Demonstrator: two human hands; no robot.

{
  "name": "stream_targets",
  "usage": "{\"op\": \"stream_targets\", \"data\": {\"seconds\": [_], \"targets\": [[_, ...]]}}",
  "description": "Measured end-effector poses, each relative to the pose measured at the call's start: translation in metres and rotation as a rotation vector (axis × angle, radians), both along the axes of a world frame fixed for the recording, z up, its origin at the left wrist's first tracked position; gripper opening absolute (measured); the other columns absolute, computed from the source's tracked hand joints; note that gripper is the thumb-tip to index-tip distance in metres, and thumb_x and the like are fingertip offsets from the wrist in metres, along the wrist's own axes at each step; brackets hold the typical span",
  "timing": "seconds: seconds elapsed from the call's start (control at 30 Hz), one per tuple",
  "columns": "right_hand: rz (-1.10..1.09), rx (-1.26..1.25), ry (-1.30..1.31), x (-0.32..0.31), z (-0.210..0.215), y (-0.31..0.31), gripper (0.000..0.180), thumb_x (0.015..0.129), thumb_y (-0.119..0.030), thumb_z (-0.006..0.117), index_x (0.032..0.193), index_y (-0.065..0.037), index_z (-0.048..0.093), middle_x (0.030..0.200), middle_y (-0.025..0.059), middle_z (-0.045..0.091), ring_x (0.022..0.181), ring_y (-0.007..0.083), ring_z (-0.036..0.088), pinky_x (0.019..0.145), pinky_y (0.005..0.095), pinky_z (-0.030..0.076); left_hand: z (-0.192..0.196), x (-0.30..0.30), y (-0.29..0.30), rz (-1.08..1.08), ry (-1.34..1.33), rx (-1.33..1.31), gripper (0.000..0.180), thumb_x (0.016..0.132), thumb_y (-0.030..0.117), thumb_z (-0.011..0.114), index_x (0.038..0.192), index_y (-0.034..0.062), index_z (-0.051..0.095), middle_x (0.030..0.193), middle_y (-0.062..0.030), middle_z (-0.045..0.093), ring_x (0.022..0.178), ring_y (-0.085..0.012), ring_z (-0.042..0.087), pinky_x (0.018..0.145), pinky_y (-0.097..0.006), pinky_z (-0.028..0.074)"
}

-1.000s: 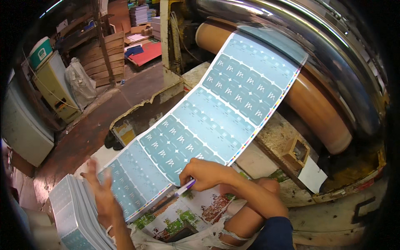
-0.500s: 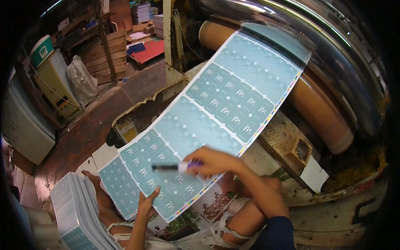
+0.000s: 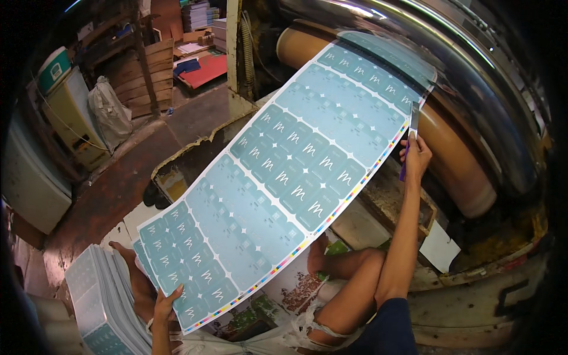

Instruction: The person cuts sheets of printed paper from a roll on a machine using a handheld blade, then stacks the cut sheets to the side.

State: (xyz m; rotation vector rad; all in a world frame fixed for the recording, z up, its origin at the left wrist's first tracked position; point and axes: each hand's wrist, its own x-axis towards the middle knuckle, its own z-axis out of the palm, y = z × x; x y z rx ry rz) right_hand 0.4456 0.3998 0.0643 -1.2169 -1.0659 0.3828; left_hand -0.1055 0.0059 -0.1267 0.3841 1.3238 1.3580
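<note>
A long web of teal printed sheet [image 3: 296, 139] comes out from under the shiny metal roller and slopes down toward my lap. My left hand [image 3: 168, 305] grips its lower near edge, with the thumb on top. Stretched out to the far right, my right hand [image 3: 416, 155] is closed around a knife [image 3: 413, 118] with a purple handle. Its grey blade lies at the sheet's right edge, just below the roller; whether it cuts in cannot be made out. Beneath the web's lower left end, another teal sheet [image 3: 142, 260] peeks out.
A thick stack of printed sheets [image 3: 94, 296] stands at my lower left. Beyond the web are the metal roller [image 3: 473, 100] and a brown roller [image 3: 455, 165]. A small wooden box [image 3: 421, 216] and white paper [image 3: 439, 247] sit right. My bent legs are under the web.
My right hand has carried the knife from over the middle of the web up to its far right edge. My left hand and the web have moved down and left, with more print showing.
</note>
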Motion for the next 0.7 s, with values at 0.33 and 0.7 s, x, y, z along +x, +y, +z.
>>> {"op": "stream_targets", "data": {"seconds": [0.33,0.7], "targets": [[0.172,-0.2,-0.104,0.06,0.021,0.043,0.029,0.092,-0.027,0.064,0.102,0.0,0.065,0.071,0.0057,0.064,0.049,0.0078,0.053,0.042,0.0223,0.039,0.027,0.022,0.02,0.023,0.09,-0.039,0.06,0.081,0.006,0.072,0.131,-0.003,0.042,0.109,-0.0133,0.059,0.089,-0.0207,0.062,0.078,-0.031,0.054],[-0.042,0.195,-1.082,0.051,0.065,0.055,0.065,0.068,0.013,0.06,0.124,-0.02,0.063,0.131,0.0104,0.057,0.096,0.0261,0.065,0.076,0.035,0.052,0.024,0.022,0.003,0.117,0.141,-0.12,0.069,0.082,0.003,0.07,0.14,0.0044,0.033,0.119,-0.012,0.056,0.102,-0.023,0.059,0.082,-0.037,0.054]]}}
